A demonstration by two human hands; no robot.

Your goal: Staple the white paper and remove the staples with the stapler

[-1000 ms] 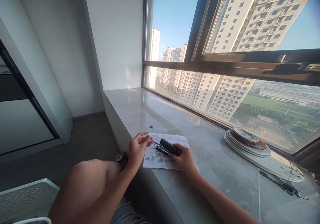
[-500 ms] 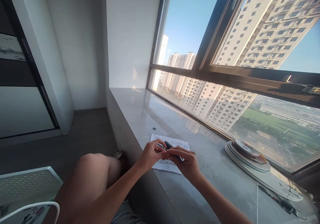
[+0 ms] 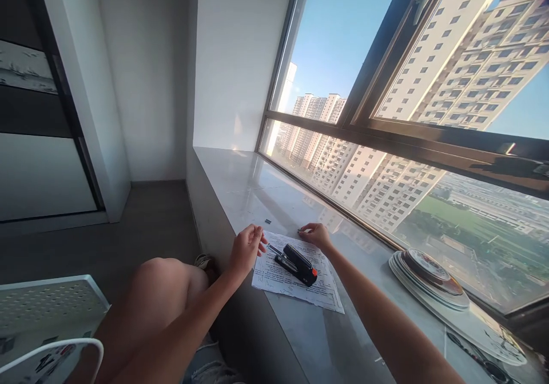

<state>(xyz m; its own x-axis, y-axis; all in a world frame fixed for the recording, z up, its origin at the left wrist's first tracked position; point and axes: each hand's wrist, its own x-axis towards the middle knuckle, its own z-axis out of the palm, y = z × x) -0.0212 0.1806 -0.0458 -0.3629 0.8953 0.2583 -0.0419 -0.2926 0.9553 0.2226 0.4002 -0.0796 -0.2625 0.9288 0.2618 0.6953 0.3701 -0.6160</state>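
Observation:
A black stapler with an orange-red spot at one end lies opened on a printed sheet of paper. Its metal inner part juts toward my left hand, whose fingers are closed together beside it; what they hold, if anything, is hidden. Beyond the paper's far edge, my right hand pinches at the sill surface, with a tiny dark bit showing at the fingertips, too small to name. A small dark grey strip, resembling staples, rests on the sill between the hands.
Stacked plates sit on the grey sill by the window at right, with dark-handled scissors in front. A white perforated basket stands at lower left, near my bent knee.
Both hands held the stapler before; now it lies on the paper, released. My right hand has moved away to the far side, and my left hand has drawn back slightly left.

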